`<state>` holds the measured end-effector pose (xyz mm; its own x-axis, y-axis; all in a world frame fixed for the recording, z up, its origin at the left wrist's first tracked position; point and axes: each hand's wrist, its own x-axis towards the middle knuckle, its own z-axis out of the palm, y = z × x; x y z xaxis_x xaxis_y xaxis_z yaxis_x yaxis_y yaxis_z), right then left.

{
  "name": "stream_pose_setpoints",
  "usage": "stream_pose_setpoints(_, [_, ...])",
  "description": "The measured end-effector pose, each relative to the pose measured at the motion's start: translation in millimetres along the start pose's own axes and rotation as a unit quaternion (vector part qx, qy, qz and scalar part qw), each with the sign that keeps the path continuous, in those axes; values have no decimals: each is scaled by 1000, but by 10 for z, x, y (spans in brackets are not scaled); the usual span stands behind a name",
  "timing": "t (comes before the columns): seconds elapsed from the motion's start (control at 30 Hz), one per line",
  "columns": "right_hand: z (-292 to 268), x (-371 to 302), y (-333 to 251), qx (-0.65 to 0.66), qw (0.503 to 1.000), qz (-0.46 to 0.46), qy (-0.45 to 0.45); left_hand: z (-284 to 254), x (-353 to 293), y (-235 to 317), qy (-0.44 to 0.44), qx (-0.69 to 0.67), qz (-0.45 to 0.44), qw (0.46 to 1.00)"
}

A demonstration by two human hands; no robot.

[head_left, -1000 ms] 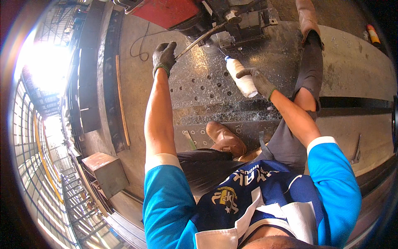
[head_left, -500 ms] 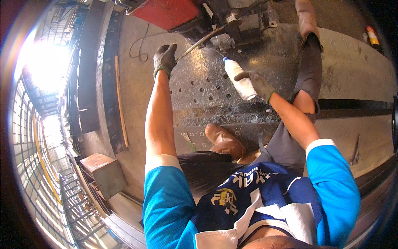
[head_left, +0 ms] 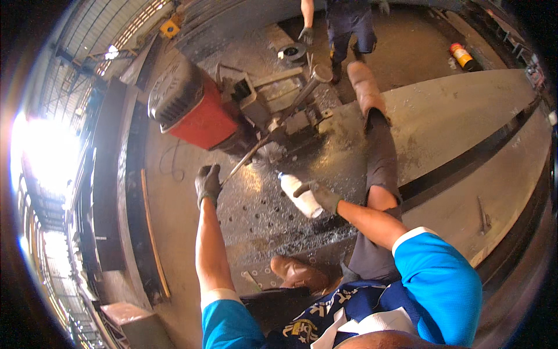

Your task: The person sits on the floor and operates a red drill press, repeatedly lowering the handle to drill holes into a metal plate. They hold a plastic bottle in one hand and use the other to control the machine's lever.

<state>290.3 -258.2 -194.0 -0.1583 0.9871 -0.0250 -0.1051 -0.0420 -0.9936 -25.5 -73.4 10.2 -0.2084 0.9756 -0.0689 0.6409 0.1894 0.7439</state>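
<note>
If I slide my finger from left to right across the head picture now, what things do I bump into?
Long wooden strip → left gloved hand → white bottle → brown boot on the outstretched leg → red-and-yellow cylinder.

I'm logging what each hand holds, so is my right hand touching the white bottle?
Touching: the head view shows the gloved right hand gripping the white bottle, with a finger or thumb lying across its side.
</note>
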Motion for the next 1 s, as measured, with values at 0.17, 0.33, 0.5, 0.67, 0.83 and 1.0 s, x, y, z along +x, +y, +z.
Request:
stream_pose_setpoints(0.17, [15, 3, -75, 110, 987, 109, -31, -31, -71, 40, -17, -24, -21, 999])
stream_pose_setpoints(0.33, [42, -24, -317, 164, 980, 99, -57, -19, -58, 54, -20, -32, -37, 999])
stream_pose_setpoints(0.5, [31, -11, -415, 52, 990, 123, -43, -10, -65, 56, -22, -1, -38, 999])
stream_pose_setpoints(0.67, [27, -11, -341, 141, 986, 51, -69, -1, -37, -7, -8, 24, -35, 999])
stream_pose_setpoints(0.83, [25, 32, -295, 88, 989, 115, -32, 20, 25, -45, -4, 31, -14, 999])
stream_pose_setpoints(1.0, [51, 35, -354, 101, 985, 138, -24, 31, 46, -68, -13, 30, -23, 999])
